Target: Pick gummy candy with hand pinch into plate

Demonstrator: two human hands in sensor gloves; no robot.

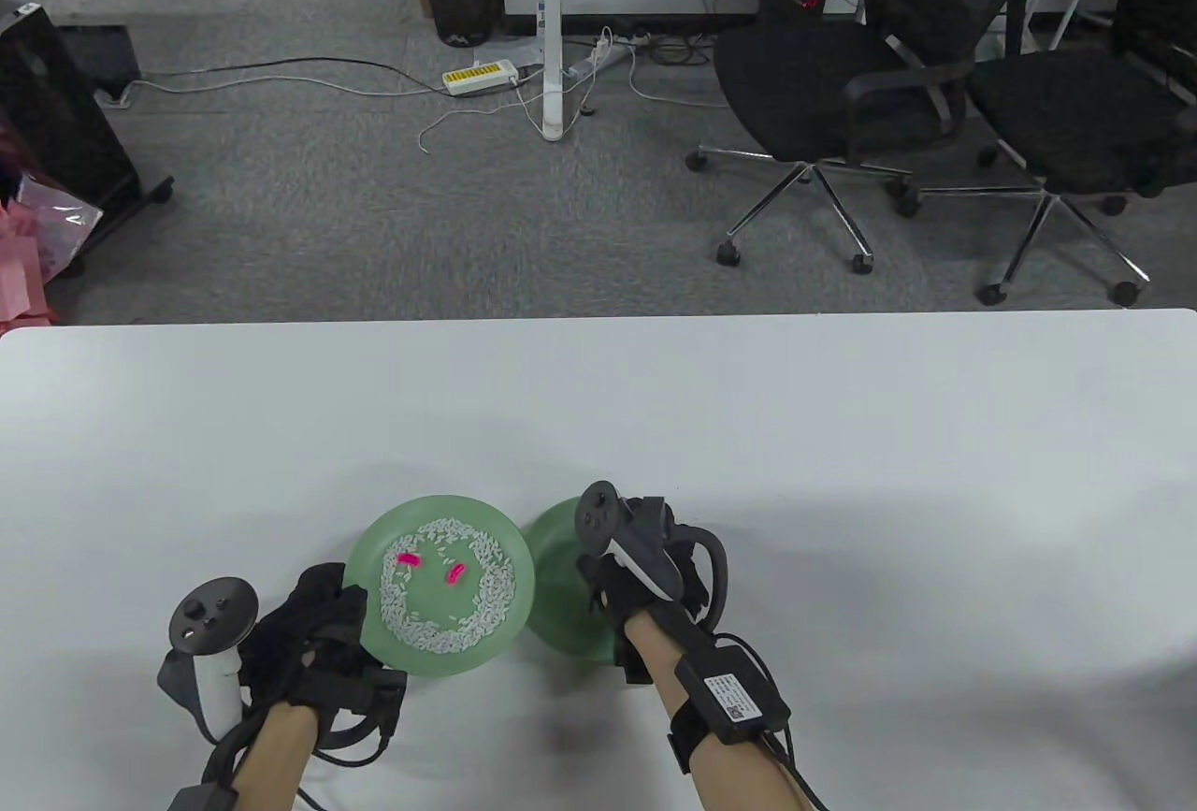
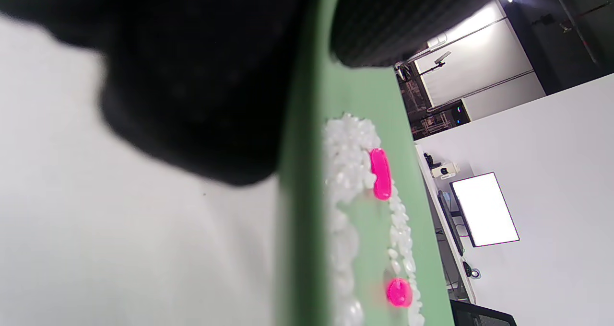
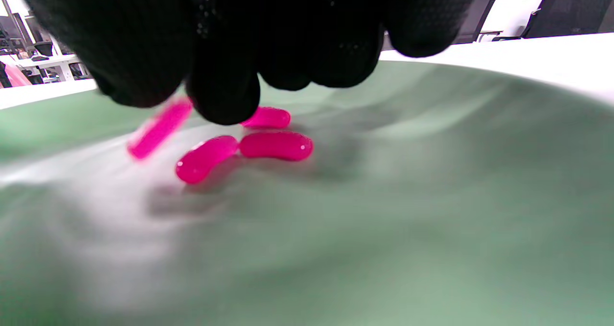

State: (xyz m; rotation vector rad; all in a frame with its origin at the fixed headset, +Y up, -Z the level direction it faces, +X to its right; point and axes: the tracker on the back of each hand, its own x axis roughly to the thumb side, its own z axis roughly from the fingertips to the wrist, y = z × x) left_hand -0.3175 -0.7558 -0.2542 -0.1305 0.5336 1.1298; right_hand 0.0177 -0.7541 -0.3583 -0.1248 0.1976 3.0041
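A green plate [image 1: 369,558] holds a ring of white rice and two pink gummy candies [image 1: 409,558] [image 1: 456,573]. My left hand [image 1: 351,603] grips its left rim, thumb on top and fingers below, as the left wrist view [image 2: 312,52] shows. A second green plate [image 1: 552,568] lies to its right. My right hand [image 1: 598,568] hovers low over it. In the right wrist view three gummies [image 3: 276,145] lie on this plate [image 3: 431,172]. A fourth gummy [image 3: 158,129], blurred and tilted, hangs at my right fingertips [image 3: 225,100]; I cannot tell whether they still touch it.
Both plates sit near the table's front edge, almost touching. The white table [image 1: 842,437] stretches out beyond and to both sides. Office chairs and cables are on the floor past the far edge.
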